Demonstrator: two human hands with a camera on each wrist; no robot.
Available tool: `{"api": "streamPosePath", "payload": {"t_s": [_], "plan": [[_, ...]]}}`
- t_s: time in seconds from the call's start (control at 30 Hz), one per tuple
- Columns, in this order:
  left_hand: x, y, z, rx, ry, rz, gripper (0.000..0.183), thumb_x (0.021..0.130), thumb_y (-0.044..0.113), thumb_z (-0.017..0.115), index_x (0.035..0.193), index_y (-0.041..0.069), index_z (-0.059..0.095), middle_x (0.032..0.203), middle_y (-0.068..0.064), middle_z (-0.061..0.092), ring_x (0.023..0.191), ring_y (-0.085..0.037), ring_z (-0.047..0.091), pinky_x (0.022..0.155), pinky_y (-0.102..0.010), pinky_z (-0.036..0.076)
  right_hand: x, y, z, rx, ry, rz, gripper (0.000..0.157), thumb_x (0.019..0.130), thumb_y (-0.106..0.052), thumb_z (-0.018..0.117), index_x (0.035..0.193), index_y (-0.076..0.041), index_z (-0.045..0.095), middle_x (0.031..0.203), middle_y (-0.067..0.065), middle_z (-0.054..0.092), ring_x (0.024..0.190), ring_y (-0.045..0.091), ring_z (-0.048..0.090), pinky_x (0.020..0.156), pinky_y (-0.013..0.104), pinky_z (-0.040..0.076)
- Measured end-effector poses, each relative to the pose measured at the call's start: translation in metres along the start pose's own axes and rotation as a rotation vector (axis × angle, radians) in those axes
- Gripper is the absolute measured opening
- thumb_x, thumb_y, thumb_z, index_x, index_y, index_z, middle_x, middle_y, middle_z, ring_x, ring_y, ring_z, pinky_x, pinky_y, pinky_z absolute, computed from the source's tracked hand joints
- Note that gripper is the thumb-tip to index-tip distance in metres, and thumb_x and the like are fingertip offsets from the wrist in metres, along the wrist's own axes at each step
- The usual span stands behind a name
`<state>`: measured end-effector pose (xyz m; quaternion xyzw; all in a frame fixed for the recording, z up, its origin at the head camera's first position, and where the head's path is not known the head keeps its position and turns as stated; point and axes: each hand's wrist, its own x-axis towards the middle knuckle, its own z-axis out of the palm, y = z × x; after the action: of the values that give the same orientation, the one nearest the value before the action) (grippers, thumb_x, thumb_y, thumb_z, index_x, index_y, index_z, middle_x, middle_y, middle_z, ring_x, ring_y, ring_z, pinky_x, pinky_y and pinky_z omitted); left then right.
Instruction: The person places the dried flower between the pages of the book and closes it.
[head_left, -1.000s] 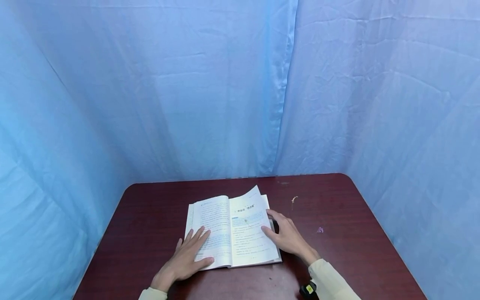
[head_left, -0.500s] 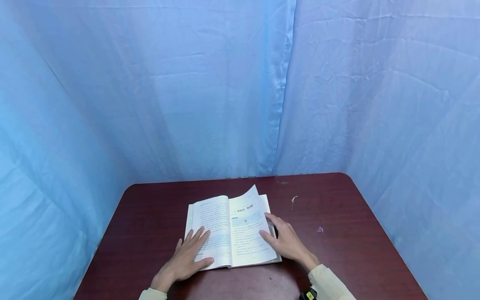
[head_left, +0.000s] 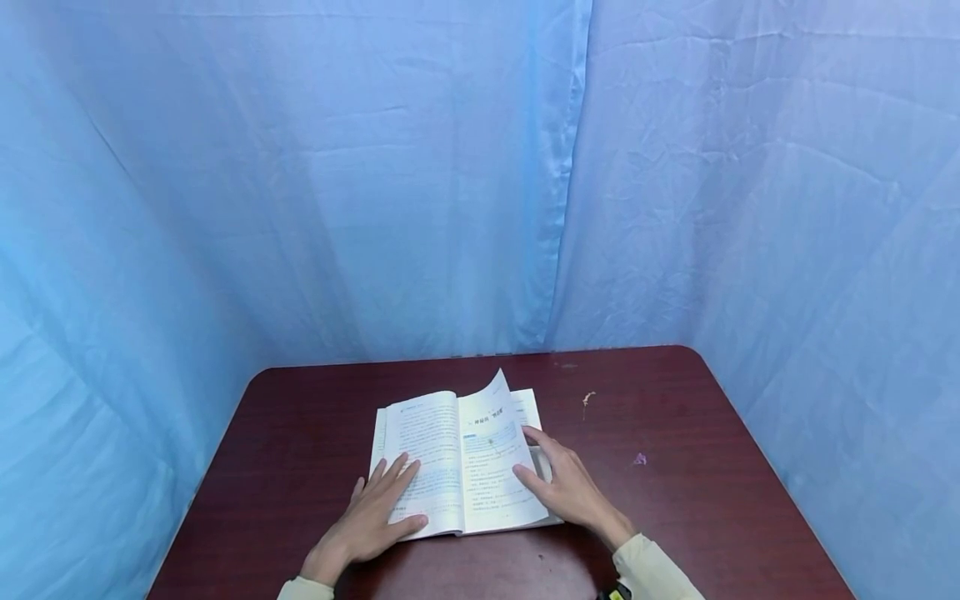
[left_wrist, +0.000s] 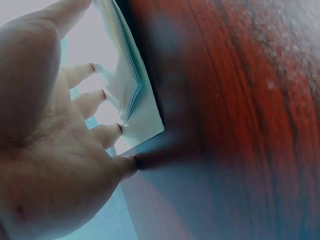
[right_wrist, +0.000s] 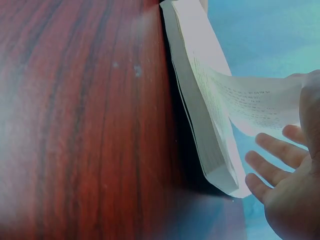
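Observation:
An open book [head_left: 426, 433] with printed pages lies on the dark red table. My left hand [head_left: 372, 511] rests on the lower part of its left-hand page, fingers spread and straight. In the left wrist view those fingertips reach over the cover's corner. At the book's right edge, my right hand [head_left: 568, 483] pinches a single page [head_left: 491, 479] between thumb and index finger. That page bows upward, its top corner raised, and more pages [head_left: 528, 408] show beneath it. In the right wrist view the lifted page [right_wrist: 260, 102] curves away from the thick block of pages [right_wrist: 195, 100].
The table [head_left: 675, 517] has rounded far corners. A small purple scrap [head_left: 640, 459] and a yellowish mark [head_left: 587, 402] are on it to the right of the book. Blue curtains [head_left: 375, 183] hang around the back and sides.
My right hand has drawn the page's edge a little to the left, so the page curls more and more of the sheet beneath shows. The left hand has stayed in place.

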<state>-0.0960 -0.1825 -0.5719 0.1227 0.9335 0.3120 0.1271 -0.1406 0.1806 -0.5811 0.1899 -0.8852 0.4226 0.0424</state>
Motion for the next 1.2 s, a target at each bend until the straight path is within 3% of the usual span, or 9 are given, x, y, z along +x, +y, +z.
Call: {"api": "streamPosePath", "payload": {"t_s": [0.17, 0.37, 0.5, 0.77, 0.9, 1.1, 1.2], "plan": [[-0.001, -0.001, 0.000, -0.003, 0.018, 0.010, 0.086, 0.104, 0.054, 0.077, 0.175, 0.016, 0.045, 0.187, -0.016, 0.033, 0.173, -0.056, 0.022, 0.130, -0.091, 0.014, -0.002, -0.002, 0.004, -0.003, 0.005, -0.010, 0.065, 0.104, -0.025, 0.081, 0.163, -0.010, 0.059, 0.153, 0.009, 0.074, 0.144, 0.030, 0.070, 0.120, 0.055, 0.057], [-0.002, -0.004, 0.002, 0.001, 0.097, 0.048, 0.077, 0.108, 0.048, 0.075, 0.171, 0.012, 0.050, 0.184, -0.018, 0.039, 0.172, -0.051, 0.030, 0.131, -0.087, 0.021, -0.003, -0.008, 0.007, 0.018, -0.008, 0.005, 0.065, 0.103, -0.028, 0.082, 0.163, -0.014, 0.060, 0.154, 0.009, 0.073, 0.143, 0.029, 0.070, 0.122, 0.056, 0.056], [-0.002, -0.005, 0.005, 0.009, 0.179, 0.084, 0.071, 0.109, 0.042, 0.075, 0.168, 0.009, 0.053, 0.180, -0.022, 0.044, 0.168, -0.051, 0.039, 0.130, -0.083, 0.030, -0.002, -0.011, 0.008, 0.015, -0.007, -0.038, 0.064, 0.104, -0.028, 0.081, 0.163, -0.014, 0.059, 0.157, 0.008, 0.070, 0.140, 0.030, 0.072, 0.120, 0.054, 0.057], [0.002, -0.007, 0.003, 0.077, 0.400, 0.239, 0.065, 0.106, 0.025, 0.079, 0.163, 0.002, 0.057, 0.169, -0.027, 0.056, 0.156, -0.052, 0.055, 0.123, -0.072, 0.047, -0.001, -0.019, 0.013, 0.006, -0.007, -0.123, 0.062, 0.107, -0.030, 0.077, 0.163, -0.010, 0.058, 0.164, 0.006, 0.065, 0.140, 0.030, 0.071, 0.119, 0.052, 0.057], [0.005, -0.002, -0.004, 0.071, 0.462, 0.253, 0.067, 0.106, 0.023, 0.080, 0.165, 0.004, 0.056, 0.170, -0.025, 0.056, 0.156, -0.050, 0.055, 0.123, -0.071, 0.047, 0.000, -0.024, 0.015, 0.011, -0.025, -0.135, 0.063, 0.107, -0.031, 0.075, 0.164, -0.009, 0.057, 0.166, 0.006, 0.063, 0.150, 0.032, 0.065, 0.125, 0.054, 0.052], [0.007, 0.012, -0.019, 0.056, 0.491, 0.240, 0.069, 0.109, 0.027, 0.077, 0.169, 0.007, 0.051, 0.175, -0.020, 0.052, 0.161, -0.046, 0.050, 0.127, -0.069, 0.044, 0.003, -0.033, 0.021, 0.010, -0.057, -0.187, 0.061, 0.110, -0.030, 0.070, 0.166, -0.011, 0.055, 0.171, 0.012, 0.058, 0.159, 0.035, 0.056, 0.128, 0.058, 0.048], [0.007, 0.019, -0.028, 0.036, 0.502, 0.253, 0.068, 0.110, 0.026, 0.075, 0.171, 0.009, 0.049, 0.177, -0.018, 0.050, 0.164, -0.043, 0.048, 0.130, -0.059, 0.040, 0.004, -0.039, 0.024, 0.012, -0.082, -0.204, 0.061, 0.111, -0.032, 0.068, 0.168, -0.013, 0.053, 0.174, 0.012, 0.054, 0.161, 0.036, 0.054, 0.128, 0.059, 0.048]]}}
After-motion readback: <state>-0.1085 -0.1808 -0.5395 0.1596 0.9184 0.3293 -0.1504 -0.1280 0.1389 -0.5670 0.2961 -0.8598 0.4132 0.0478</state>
